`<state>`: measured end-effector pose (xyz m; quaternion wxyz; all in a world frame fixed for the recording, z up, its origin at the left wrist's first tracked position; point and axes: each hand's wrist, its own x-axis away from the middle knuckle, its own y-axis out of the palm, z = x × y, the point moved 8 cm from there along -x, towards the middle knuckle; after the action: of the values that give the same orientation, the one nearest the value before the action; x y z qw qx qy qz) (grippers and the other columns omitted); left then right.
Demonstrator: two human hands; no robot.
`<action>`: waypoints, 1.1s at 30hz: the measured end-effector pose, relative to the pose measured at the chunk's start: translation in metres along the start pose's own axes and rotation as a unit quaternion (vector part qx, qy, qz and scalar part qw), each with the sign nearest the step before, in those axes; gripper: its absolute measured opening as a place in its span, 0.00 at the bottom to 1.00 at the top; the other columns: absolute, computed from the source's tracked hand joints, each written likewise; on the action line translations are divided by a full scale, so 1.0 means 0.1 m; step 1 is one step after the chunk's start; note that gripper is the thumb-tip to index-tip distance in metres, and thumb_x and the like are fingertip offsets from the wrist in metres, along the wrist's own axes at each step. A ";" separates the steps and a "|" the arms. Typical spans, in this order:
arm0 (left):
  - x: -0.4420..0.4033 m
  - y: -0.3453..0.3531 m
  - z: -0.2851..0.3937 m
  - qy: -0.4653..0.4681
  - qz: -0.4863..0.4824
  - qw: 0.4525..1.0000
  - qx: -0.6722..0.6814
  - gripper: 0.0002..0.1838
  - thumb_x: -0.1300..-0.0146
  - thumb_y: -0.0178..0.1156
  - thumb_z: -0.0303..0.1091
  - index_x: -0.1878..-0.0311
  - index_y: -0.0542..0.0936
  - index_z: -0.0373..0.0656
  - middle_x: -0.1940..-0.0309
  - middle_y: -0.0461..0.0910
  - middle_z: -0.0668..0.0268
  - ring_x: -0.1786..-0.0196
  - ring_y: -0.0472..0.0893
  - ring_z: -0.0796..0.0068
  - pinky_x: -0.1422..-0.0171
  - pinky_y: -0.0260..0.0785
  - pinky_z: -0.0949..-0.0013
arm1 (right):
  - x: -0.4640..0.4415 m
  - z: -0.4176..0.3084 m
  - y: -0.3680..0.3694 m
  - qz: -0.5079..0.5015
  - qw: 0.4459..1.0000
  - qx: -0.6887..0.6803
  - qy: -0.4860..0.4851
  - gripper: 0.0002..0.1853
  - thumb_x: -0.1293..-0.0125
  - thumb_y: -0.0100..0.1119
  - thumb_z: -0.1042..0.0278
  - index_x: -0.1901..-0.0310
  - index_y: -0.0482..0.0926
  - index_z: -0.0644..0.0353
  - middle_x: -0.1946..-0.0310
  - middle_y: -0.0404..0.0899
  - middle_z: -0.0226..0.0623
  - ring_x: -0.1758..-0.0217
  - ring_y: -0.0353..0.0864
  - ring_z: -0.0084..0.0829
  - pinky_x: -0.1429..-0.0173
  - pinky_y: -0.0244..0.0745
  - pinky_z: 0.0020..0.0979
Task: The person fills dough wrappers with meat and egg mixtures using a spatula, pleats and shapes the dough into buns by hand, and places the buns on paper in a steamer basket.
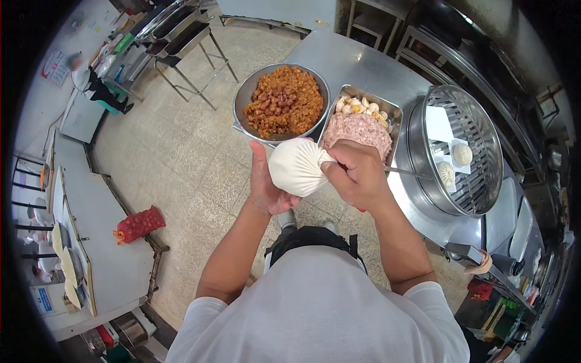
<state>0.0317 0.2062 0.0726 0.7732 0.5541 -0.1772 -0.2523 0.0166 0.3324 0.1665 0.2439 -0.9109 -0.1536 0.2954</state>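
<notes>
A round white filled bun (295, 167) of raw dough, its pleats gathered toward the right, is between my two hands. My left hand (266, 184) cups it from the left and below, with the thumb pointing up. The closed fingers of my right hand (358, 175) pinch the gathered pleats. A thin metal tool (409, 172) sticks out to the right from behind my right hand; its other end is hidden. Just beyond the bun are a metal bowl (238, 100) of reddish-brown filling (284, 100) and a metal tray (396, 115) holding pink minced meat (358, 134) and pale round pieces with yellow bits (363, 107).
At the right, a round slatted steamer (417, 154) holds two pleated buns (462, 155) and paper squares (439, 123) on the steel table (345, 57). A red net sack (139, 224) lies on the floor at left. A person (91, 81) is at the far left.
</notes>
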 end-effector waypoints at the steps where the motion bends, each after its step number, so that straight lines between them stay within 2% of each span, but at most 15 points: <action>1: 0.01 -0.06 -0.04 -0.022 0.018 0.999 0.039 0.58 0.46 0.36 0.87 0.31 0.66 0.42 0.51 0.81 0.54 0.72 0.86 0.62 0.76 0.81 0.64 | 0.00 0.00 -0.02 0.000 1.000 0.000 0.000 0.04 0.43 0.64 0.76 0.66 0.82 0.66 0.76 0.75 0.37 0.77 0.74 0.30 0.70 0.69 0.31; 4: -0.04 -0.01 -0.07 0.025 0.013 1.000 -0.006 0.59 0.47 0.37 0.87 0.31 0.65 0.41 0.51 0.81 0.52 0.70 0.87 0.61 0.76 0.83 0.65 | -0.01 -0.02 -0.02 -0.023 1.000 -0.012 0.007 0.04 0.42 0.64 0.76 0.67 0.82 0.66 0.76 0.75 0.37 0.76 0.74 0.29 0.70 0.68 0.30; 6: -0.06 0.00 -0.02 0.043 0.035 0.998 -0.018 0.59 0.47 0.37 0.87 0.31 0.65 0.40 0.51 0.80 0.52 0.70 0.87 0.61 0.75 0.83 0.64 | -0.01 0.00 -0.10 0.041 0.997 -0.054 0.042 0.05 0.42 0.65 0.76 0.65 0.83 0.66 0.72 0.76 0.34 0.74 0.73 0.24 0.69 0.67 0.27; 8: -0.08 0.00 0.01 0.060 0.056 0.996 -0.031 0.59 0.47 0.37 0.87 0.31 0.65 0.40 0.50 0.80 0.51 0.69 0.87 0.60 0.75 0.83 0.64 | -0.03 -0.04 -0.16 0.046 0.995 -0.069 0.062 0.06 0.43 0.66 0.75 0.64 0.83 0.65 0.71 0.76 0.35 0.73 0.75 0.27 0.68 0.69 0.28; 10: -0.09 0.03 0.04 0.073 0.045 0.996 -0.037 0.58 0.46 0.36 0.87 0.33 0.66 0.40 0.49 0.79 0.51 0.69 0.87 0.58 0.74 0.84 0.61 | -0.02 0.01 -0.18 0.053 0.992 -0.084 0.082 0.08 0.45 0.68 0.73 0.62 0.83 0.64 0.69 0.77 0.36 0.73 0.76 0.30 0.68 0.71 0.30; 14: -0.13 0.10 0.04 0.081 -0.010 0.995 -0.056 0.57 0.44 0.33 0.87 0.34 0.68 0.41 0.49 0.79 0.53 0.66 0.87 0.62 0.74 0.82 0.63 | 0.00 0.07 -0.13 0.029 0.989 -0.113 0.096 0.11 0.46 0.70 0.73 0.60 0.83 0.63 0.66 0.77 0.35 0.69 0.76 0.27 0.64 0.73 0.28; 16: -0.12 -0.01 0.06 0.098 0.093 0.980 -0.145 0.56 0.44 0.31 0.87 0.36 0.70 0.40 0.51 0.79 0.56 0.62 0.85 0.67 0.73 0.81 0.67 | 0.00 0.06 -0.12 0.028 0.986 -0.128 0.105 0.12 0.46 0.70 0.73 0.59 0.83 0.64 0.65 0.77 0.35 0.68 0.76 0.27 0.63 0.73 0.28; 17: -0.12 -0.01 0.07 0.097 0.092 0.980 -0.145 0.56 0.44 0.31 0.87 0.36 0.70 0.40 0.51 0.79 0.56 0.62 0.85 0.67 0.73 0.81 0.67 | 0.02 0.07 -0.11 0.023 0.986 -0.125 0.110 0.13 0.46 0.69 0.74 0.59 0.83 0.64 0.64 0.77 0.36 0.67 0.76 0.27 0.63 0.73 0.28; 20: -0.12 -0.04 0.11 0.093 0.081 0.972 -0.202 0.56 0.43 0.29 0.87 0.37 0.70 0.41 0.51 0.79 0.59 0.57 0.84 0.69 0.66 0.81 0.67 | 0.05 0.09 -0.13 0.039 0.986 -0.103 0.124 0.14 0.47 0.69 0.75 0.57 0.83 0.64 0.63 0.77 0.36 0.66 0.77 0.27 0.61 0.74 0.28; 22: -0.15 0.07 0.12 0.091 -0.005 0.984 -0.150 0.56 0.43 0.30 0.87 0.38 0.70 0.41 0.50 0.78 0.59 0.53 0.82 0.68 0.54 0.80 0.63 | 0.07 0.13 -0.15 0.060 0.986 -0.083 0.133 0.14 0.47 0.68 0.75 0.57 0.82 0.64 0.63 0.76 0.36 0.66 0.77 0.28 0.61 0.74 0.28; 23: -0.15 0.07 0.10 0.090 -0.005 0.985 -0.150 0.56 0.43 0.30 0.87 0.38 0.70 0.41 0.50 0.78 0.59 0.53 0.82 0.68 0.54 0.80 0.63 | 0.07 0.13 -0.12 0.055 0.988 -0.098 0.109 0.14 0.47 0.68 0.76 0.57 0.82 0.64 0.64 0.76 0.36 0.66 0.77 0.29 0.61 0.74 0.28; 25: -0.14 -0.02 0.11 0.119 0.088 0.979 -0.140 0.55 0.45 0.31 0.87 0.37 0.69 0.43 0.49 0.78 0.59 0.51 0.83 0.66 0.48 0.80 0.62 | 0.06 0.11 -0.09 0.051 0.989 -0.113 0.085 0.13 0.48 0.67 0.76 0.58 0.82 0.64 0.64 0.76 0.35 0.67 0.77 0.29 0.61 0.74 0.29; 28: -0.14 0.03 0.12 0.098 0.075 0.974 -0.188 0.54 0.44 0.32 0.86 0.37 0.70 0.43 0.50 0.78 0.59 0.48 0.82 0.66 0.40 0.75 0.59 | 0.05 0.06 -0.11 0.071 0.988 -0.127 0.060 0.12 0.48 0.67 0.77 0.60 0.82 0.64 0.65 0.75 0.36 0.67 0.77 0.31 0.62 0.74 0.31; 32: -0.16 -0.07 0.18 0.029 0.052 0.952 -0.302 0.54 0.43 0.33 0.86 0.38 0.71 0.42 0.52 0.80 0.60 0.50 0.83 0.68 0.47 0.78 0.62 | 0.07 0.09 -0.03 -0.033 0.989 -0.071 0.124 0.08 0.49 0.66 0.76 0.65 0.81 0.64 0.72 0.76 0.40 0.69 0.79 0.34 0.62 0.74 0.34; 33: -0.16 -0.05 0.20 0.010 0.061 0.941 -0.332 0.54 0.43 0.33 0.85 0.39 0.72 0.41 0.52 0.80 0.60 0.53 0.83 0.69 0.54 0.79 0.65 | 0.07 0.08 0.01 -0.077 0.987 -0.037 0.134 0.07 0.48 0.66 0.76 0.67 0.80 0.65 0.75 0.77 0.41 0.69 0.80 0.37 0.62 0.75 0.36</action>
<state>0.0072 0.1991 0.0745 0.9289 0.2563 -0.1093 -0.2437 0.0170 0.3377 0.1570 0.2505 -0.9360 -0.2000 0.1454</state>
